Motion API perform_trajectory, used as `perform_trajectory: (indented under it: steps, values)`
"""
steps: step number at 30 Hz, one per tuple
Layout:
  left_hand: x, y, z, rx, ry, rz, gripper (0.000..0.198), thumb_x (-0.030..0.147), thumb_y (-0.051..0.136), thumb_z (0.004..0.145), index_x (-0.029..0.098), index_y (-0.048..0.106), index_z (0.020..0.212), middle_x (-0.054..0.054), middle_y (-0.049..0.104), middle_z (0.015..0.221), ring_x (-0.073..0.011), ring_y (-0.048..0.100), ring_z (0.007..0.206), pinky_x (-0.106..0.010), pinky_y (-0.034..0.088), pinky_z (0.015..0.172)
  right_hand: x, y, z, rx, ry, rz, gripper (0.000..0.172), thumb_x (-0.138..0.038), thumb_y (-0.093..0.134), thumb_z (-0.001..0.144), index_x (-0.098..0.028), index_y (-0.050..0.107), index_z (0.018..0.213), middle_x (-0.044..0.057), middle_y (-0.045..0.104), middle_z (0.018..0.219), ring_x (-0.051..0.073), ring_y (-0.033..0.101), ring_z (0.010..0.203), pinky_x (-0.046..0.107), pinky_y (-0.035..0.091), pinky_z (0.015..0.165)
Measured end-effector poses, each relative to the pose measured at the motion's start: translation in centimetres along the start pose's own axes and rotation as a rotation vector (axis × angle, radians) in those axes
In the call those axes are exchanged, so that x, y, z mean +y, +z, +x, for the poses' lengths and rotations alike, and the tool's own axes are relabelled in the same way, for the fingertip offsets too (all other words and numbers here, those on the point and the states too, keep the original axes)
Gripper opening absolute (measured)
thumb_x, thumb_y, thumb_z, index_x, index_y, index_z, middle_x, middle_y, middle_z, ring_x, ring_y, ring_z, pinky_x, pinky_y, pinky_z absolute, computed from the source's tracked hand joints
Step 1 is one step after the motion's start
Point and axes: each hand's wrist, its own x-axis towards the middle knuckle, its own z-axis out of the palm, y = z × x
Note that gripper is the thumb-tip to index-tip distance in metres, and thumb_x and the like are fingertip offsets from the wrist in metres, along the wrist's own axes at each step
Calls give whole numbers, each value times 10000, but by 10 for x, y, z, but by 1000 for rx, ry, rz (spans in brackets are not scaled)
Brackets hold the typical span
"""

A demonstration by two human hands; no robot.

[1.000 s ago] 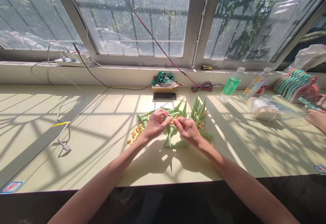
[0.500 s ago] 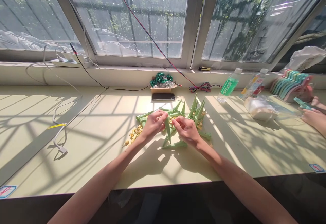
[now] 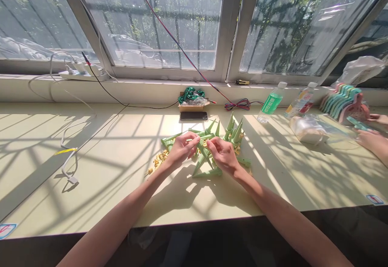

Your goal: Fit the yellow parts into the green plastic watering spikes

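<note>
My left hand [image 3: 182, 149] and my right hand [image 3: 223, 154] meet over a heap of green cone-shaped plastic spikes [image 3: 233, 131] on the pale table [image 3: 106, 166]. Both hands pinch one green spike [image 3: 203, 150], which points down and toward me between them. Another spike [image 3: 209, 172] lies flat just in front of my right hand. Small yellow pieces [image 3: 159, 161] are scattered to the left of my left wrist.
A black phone [image 3: 193, 115] and a small box with green stuff [image 3: 191, 99] lie behind the heap. Two bottles [image 3: 271, 102], a plastic bag [image 3: 307, 129] and stacked coloured pieces [image 3: 345, 99] sit right, by another person's hands [image 3: 371, 139]. Cables [image 3: 72, 149] trail at left.
The green spike between my hands has turned, its tip now swinging down and to the right. The camera has shifted slightly; the hands stay over the heap.
</note>
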Motion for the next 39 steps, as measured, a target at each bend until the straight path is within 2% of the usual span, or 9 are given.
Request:
perform_trajectory:
  steps: [6,14,21,30,35,39]
  values:
    - [1,1,0,21,-1,17,360,428,731,775,129,584,638,-54,610,948,-34,483,440,-177,337,337,-2,0,0,20,14,-11,330,-444,502,948,-194,562,741,-23,510,580,107,442,504,236,366,486]
    - [1,2,1,51,12,12,376,453,750,753,132,587,644,-53,625,912,-36,477,432,-180,353,341,-1,-1,-1,20,17,-9,346,-467,491,952,-197,562,748,-24,508,579,110,443,502,239,371,491]
    - [0,3,1,43,-38,-82,348,457,762,747,147,611,702,10,537,616,-74,474,433,-185,364,337,1,0,-1,9,12,14,328,-442,494,959,-194,557,753,-27,513,587,103,441,494,238,351,493]
    - [-1,1,2,49,-44,-62,345,452,746,769,148,599,696,21,516,549,-81,480,417,-177,332,336,1,-1,-1,5,-8,20,284,-392,505,961,-190,569,772,-18,540,618,108,468,520,243,377,517]
    - [1,1,2,42,-41,-54,333,428,753,767,137,608,698,12,542,594,-67,481,412,-176,337,342,0,-1,-1,12,-18,9,286,-394,503,959,-187,574,774,-18,538,618,107,472,524,242,385,519]
    - [1,1,2,38,-18,-70,355,402,763,759,120,582,644,-18,579,758,-48,498,426,-179,345,338,1,0,-2,9,-27,12,277,-389,505,957,-185,576,784,-18,535,619,108,478,530,241,394,525]
